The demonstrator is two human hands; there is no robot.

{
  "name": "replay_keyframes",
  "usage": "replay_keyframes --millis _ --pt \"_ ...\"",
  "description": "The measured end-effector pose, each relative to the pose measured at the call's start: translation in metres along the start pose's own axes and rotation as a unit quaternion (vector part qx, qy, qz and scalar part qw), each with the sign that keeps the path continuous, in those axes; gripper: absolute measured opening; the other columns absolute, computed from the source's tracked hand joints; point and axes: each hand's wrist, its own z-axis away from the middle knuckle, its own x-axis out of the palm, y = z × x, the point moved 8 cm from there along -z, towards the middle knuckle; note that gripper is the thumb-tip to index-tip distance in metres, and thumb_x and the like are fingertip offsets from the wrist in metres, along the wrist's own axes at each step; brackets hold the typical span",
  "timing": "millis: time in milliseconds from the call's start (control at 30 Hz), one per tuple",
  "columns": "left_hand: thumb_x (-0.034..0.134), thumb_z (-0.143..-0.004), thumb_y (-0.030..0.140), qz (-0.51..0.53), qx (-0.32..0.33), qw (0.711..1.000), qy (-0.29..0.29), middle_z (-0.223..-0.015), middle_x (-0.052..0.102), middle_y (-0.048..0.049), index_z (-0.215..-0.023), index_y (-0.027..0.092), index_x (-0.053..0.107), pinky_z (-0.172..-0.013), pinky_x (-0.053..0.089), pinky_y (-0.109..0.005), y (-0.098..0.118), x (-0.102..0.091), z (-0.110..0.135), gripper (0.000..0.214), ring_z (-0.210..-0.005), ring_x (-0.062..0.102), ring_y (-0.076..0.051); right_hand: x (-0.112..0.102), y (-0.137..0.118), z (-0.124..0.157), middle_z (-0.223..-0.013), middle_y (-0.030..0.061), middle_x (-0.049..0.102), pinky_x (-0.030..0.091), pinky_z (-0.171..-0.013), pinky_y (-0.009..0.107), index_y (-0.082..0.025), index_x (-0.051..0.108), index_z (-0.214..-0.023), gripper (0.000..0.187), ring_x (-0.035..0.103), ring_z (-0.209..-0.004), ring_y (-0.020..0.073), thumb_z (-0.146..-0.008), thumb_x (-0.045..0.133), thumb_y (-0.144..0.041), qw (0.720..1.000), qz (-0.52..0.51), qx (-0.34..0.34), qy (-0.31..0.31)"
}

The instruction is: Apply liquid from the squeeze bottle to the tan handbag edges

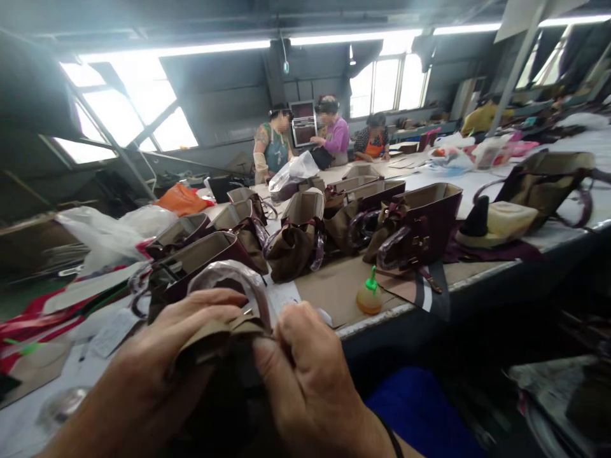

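Both hands on brown cloth

By the table's (377, 320) near edge, the left hand (155, 356) grips the brown cloth (206, 336); the right hand (312, 366) pinches its rim. They seem to be working the rim. Next needs steady fingers, I think.

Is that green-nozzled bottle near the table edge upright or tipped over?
Upright: the amber bottle rests on its base, with its green nozzle pointing up.
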Motion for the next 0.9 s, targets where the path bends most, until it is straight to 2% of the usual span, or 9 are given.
replay_keyframes --millis 133,267,333,433,500,633,700,800,900 --pt "0.039 -0.084 0.03 -0.029 -0.048 0.988 -0.144 -0.072 0.063 0.0007 -0.079 0.022 0.057 -0.06 0.043 -0.026 -0.03 0.051 -0.046 0.02 -0.066 0.058 -0.017 0.02 0.082 -0.008 -0.062 -0.0043 0.038 0.035 -0.056 0.024 -0.021 0.035 -0.065 0.028 0.042 -0.06 0.0118 -0.087 0.045 -0.036 0.99 -0.065 0.124 -0.016" --pt "0.042 -0.083 0.033 -0.047 -0.06 0.979 -0.189 -0.095 0.066 -0.004 -0.095 0.022 0.059 -0.078 0.045 -0.032 -0.057 0.105 -0.091 0.023 -0.09 0.06 -0.023 0.009 0.148 -0.002 -0.088 0.0039 0.056 0.047 -0.073 0.03 -0.019 0.048 -0.097 0.028 0.055 -0.082 0.017 -0.085 0.049 -0.044 0.987 -0.036 0.155 0.016" --pt "0.048 -0.082 0.043 -0.046 -0.06 0.974 -0.215 -0.1 0.066 -0.0048 -0.101 0.023 0.059 -0.08 0.045 -0.032 -0.065 0.129 -0.106 0.029 -0.093 0.06 -0.024 -0.005 0.168 0.011 -0.103 0.0099 0.054 0.045 -0.084 0.038 -0.017 0.046 -0.11 0.034 0.053 -0.097 0.0218 -0.085 0.051 -0.041 0.984 0.01 0.171 0.051" --pt "0.067 -0.068 0.053 -0.059 -0.053 0.962 -0.261 -0.099 0.065 -0.004 -0.105 0.023 0.057 -0.075 0.045 -0.029 -0.074 0.159 -0.12 0.049 -0.093 0.061 -0.025 -0.013 0.189 0.037 -0.097 0.0106 0.054 0.046 -0.083 0.042 -0.016 0.049 -0.107 0.024 0.054 -0.092 0.0228 -0.087 0.046 -0.031 0.975 0.069 0.198 0.073" --pt "0.073 -0.063 0.048 -0.069 -0.036 0.954 -0.29 -0.094 0.066 -0.0017 -0.1 0.024 0.057 -0.07 0.043 -0.027 -0.076 0.178 -0.125 0.048 -0.09 0.061 -0.025 -0.008 0.201 0.054 -0.091 0.0087 0.056 0.05 -0.076 0.039 -0.017 0.051 -0.105 0.022 0.056 -0.084 0.0212 -0.086 0.045 -0.024 0.972 0.088 0.213 0.051" --pt "0.062 -0.079 0.037 -0.075 0.031 0.945 -0.318 -0.083 0.066 0.0015 -0.086 0.023 0.058 -0.062 0.039 -0.025 -0.08 0.22 -0.134 0.016 -0.078 0.062 -0.019 0.008 0.222 0.081 -0.091 0.0103 0.06 0.054 -0.073 0.039 -0.015 0.055 -0.108 0.028 0.061 -0.082 0.0226 -0.083 0.044 -0.017 0.965 0.115 0.237 -0.01" --pt "0.058 -0.083 0.035 -0.089 0.06 0.945 -0.31 -0.083 0.065 -0.001 -0.082 0.021 0.058 -0.064 0.039 -0.026 -0.085 0.239 -0.139 0.014 -0.077 0.061 -0.019 0.012 0.228 0.091 -0.101 0.0147 0.062 0.054 -0.08 0.043 -0.011 0.055 -0.116 0.036 0.062 -0.092 0.0262 -0.082 0.045 -0.016 0.961 0.124 0.243 -0.034" --pt "0.059 -0.081 0.023 -0.098 0.08 0.947 -0.296 -0.088 0.064 -0.004 -0.08 0.019 0.058 -0.07 0.039 -0.028 -0.092 0.262 -0.141 0.004 -0.083 0.061 -0.021 0.017 0.229 0.096 -0.117 0.0197 0.058 0.049 -0.092 0.046 -0.007 0.05 -0.127 0.047 0.057 -0.11 0.0301 -0.08 0.045 -0.015 0.955 0.154 0.239 -0.078" --pt "0.056 -0.079 0.012 -0.093 0.101 0.95 -0.28 -0.079 0.064 -0.0012 -0.079 0.02 0.057 -0.067 0.038 -0.027 -0.093 0.277 -0.139 0.008 -0.077 0.061 -0.019 0.013 0.232 0.099 -0.108 0.0154 0.062 0.054 -0.084 0.037 -0.01 0.051 -0.127 0.047 0.062 -0.099 0.0248 -0.08 0.047 -0.016 0.95 0.161 0.244 -0.109"
